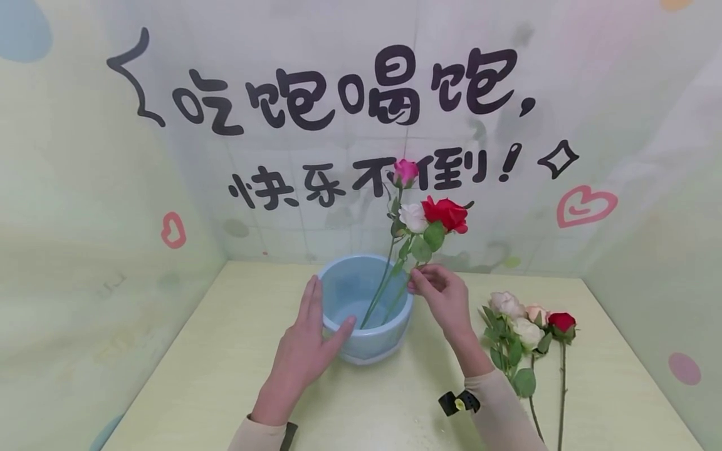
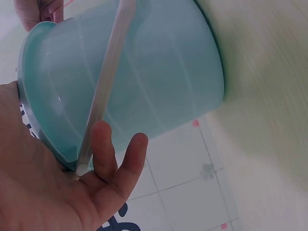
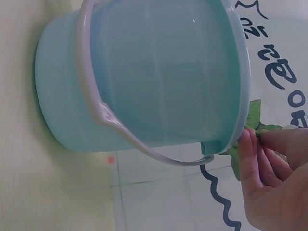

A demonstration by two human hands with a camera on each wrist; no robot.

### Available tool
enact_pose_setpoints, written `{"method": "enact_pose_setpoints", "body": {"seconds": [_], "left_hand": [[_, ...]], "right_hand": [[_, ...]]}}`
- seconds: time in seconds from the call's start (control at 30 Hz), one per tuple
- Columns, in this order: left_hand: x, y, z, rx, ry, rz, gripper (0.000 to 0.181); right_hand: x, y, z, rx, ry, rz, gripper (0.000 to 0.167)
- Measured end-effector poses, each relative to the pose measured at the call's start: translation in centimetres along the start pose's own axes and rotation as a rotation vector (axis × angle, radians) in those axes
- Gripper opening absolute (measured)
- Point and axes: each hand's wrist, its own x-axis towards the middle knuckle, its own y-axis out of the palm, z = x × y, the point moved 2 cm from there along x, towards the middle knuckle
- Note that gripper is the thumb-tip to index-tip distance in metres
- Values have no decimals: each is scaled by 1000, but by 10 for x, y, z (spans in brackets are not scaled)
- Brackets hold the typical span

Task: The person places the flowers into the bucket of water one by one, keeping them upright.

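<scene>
A light blue bucket [image 1: 369, 343] stands upright on the table, its pale handle [image 2: 108, 62] hanging down the side. My left hand [image 1: 300, 347] rests against the left of the bucket, fingers straight along its outside and thumb at the near rim. At the right rim, my right hand [image 1: 447, 299] pinches a green stem below the leaves of a red rose [image 1: 445, 215]. A white rose [image 1: 413, 217] and a taller pink rose [image 1: 405, 172] lean beside it, their stems reaching down into the bucket. In the right wrist view, thumb and fingertips meet next to green leaves [image 3: 254, 113].
On the table's right side lie more roses: a red one [image 1: 562, 324], a cream one [image 1: 527, 333], a pale pinkish one [image 1: 506, 304] and a peach one [image 1: 536, 314]. A printed backdrop [image 1: 350, 37] stands behind and beside the pale wooden table [image 1: 225, 376].
</scene>
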Motion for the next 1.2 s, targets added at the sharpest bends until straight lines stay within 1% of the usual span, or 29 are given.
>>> {"method": "enact_pose_setpoints", "body": {"seconds": [0.2, 0.33, 0.5, 0.67, 0.73, 0.9, 1.2], "left_hand": [[1, 0, 0, 1, 14, -21, 103], [1, 1, 1, -3, 13, -18, 104], [0, 3, 2, -1, 4, -8, 104], [0, 3, 1, -3, 18, -6, 103], [1, 1, 0, 0, 19, -7, 103], [2, 0, 0, -5, 7, 0, 103], [1, 2, 1, -9, -2, -6, 104]], "right_hand": [[1, -3, 2, -147, 16, -1, 15], [0, -3, -3, -197, 42, 6, 16], [0, -4, -8, -201, 57, 11, 18], [1, -6, -6, -219, 51, 0, 18], [3, -6, -6, -229, 51, 7, 18], [6, -2, -7, -263, 48, 32, 16], [4, 0, -10, -282, 36, 25, 15]]}}
